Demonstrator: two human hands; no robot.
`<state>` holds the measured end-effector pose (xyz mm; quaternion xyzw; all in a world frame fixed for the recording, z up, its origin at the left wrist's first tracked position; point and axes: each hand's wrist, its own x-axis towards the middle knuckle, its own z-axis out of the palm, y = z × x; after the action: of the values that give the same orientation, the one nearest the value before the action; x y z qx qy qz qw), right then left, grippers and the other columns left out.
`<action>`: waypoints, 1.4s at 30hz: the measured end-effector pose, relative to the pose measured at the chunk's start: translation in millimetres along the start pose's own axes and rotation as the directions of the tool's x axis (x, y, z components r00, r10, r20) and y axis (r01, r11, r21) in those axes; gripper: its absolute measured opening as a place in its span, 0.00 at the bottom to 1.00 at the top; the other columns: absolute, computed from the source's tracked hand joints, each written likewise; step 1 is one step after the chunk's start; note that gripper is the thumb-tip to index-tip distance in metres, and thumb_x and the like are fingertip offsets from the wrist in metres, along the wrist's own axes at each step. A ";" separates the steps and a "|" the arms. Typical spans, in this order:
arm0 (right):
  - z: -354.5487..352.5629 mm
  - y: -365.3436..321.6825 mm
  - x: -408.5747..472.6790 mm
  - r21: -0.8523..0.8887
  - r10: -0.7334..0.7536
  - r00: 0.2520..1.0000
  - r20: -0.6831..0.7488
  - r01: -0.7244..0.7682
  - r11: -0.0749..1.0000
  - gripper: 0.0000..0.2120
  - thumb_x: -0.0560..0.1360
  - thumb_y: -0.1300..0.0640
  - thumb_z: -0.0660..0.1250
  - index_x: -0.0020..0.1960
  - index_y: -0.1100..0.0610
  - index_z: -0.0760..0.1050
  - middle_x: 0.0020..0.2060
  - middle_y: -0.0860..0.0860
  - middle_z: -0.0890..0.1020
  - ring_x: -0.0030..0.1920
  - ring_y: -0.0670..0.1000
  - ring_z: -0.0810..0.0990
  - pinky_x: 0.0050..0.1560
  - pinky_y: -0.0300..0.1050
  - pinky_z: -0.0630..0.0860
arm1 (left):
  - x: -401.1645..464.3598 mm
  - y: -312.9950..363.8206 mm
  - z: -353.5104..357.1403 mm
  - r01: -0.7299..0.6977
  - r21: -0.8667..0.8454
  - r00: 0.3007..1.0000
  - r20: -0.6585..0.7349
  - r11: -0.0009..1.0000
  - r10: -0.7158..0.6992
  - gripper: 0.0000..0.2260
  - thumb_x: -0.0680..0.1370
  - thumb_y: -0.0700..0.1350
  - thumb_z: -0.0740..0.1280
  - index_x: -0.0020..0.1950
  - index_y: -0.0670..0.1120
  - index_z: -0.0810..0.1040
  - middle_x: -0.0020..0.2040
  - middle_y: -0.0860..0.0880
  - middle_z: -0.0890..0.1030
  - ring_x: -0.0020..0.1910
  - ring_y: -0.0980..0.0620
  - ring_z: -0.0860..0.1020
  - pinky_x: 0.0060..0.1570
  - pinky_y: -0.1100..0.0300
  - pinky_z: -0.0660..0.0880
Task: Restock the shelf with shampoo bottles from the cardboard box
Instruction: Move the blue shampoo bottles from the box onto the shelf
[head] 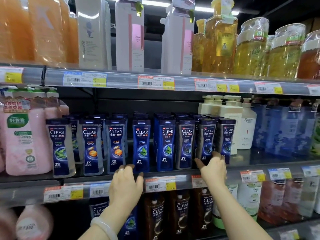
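Head view: you are placing and facing. Your right hand (213, 168) grasps a shampoo bottle (207, 141) by its base on the shelf (173, 177); your left hand (127, 181), loosely curled, holds nothing I can see. Next, I judge, square that bottle; the cardboard box is out of view.

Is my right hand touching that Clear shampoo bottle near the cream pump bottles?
Touching: the head view shows the right hand with its fingers curled round the base of the Clear bottle.

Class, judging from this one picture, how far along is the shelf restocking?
Done: rows of CLEAR bottles stand on the middle shelf. In hand: the right hand grips a dark bottle; the left hand touches the shelf edge. Left: unknown, since the box is out of view.
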<state>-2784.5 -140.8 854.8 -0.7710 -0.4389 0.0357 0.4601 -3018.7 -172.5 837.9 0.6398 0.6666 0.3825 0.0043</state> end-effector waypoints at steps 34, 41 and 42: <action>-25.6 45.8 11.6 0.075 -0.256 0.935 -0.246 0.281 0.957 0.21 0.72 0.59 0.69 0.61 0.67 0.69 0.55 0.62 0.74 0.57 0.62 0.73 0.58 0.55 0.70 | -1.2 -9.7 3.3 -0.176 0.122 0.984 0.012 0.977 0.176 0.17 0.78 0.53 0.59 0.65 0.49 0.70 0.61 0.51 0.73 0.61 0.51 0.69 0.60 0.59 0.68; 6.0 19.8 -64.7 -0.157 -0.792 0.598 0.124 0.800 0.579 0.21 0.69 0.43 0.62 0.55 0.55 0.77 0.52 0.50 0.79 0.53 0.52 0.78 0.54 0.45 0.75 | -19.2 -37.5 18.3 -0.340 0.191 0.935 -0.040 0.921 0.354 0.14 0.63 0.46 0.78 0.45 0.43 0.83 0.46 0.45 0.82 0.47 0.42 0.79 0.44 0.48 0.78; 11.8 12.2 -76.3 -0.120 -0.825 0.542 0.159 0.840 0.529 0.19 0.69 0.45 0.62 0.54 0.55 0.76 0.51 0.49 0.79 0.52 0.51 0.78 0.53 0.45 0.77 | -25.2 -45.5 20.4 -0.362 0.174 0.923 -0.074 0.916 0.378 0.13 0.65 0.46 0.76 0.47 0.43 0.83 0.48 0.45 0.82 0.50 0.43 0.78 0.48 0.47 0.78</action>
<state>-2828.8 -189.3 812.5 -0.5045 -0.7731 -0.1966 0.3304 -3042.6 -178.7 787.8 0.7316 0.5606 0.3561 -0.1540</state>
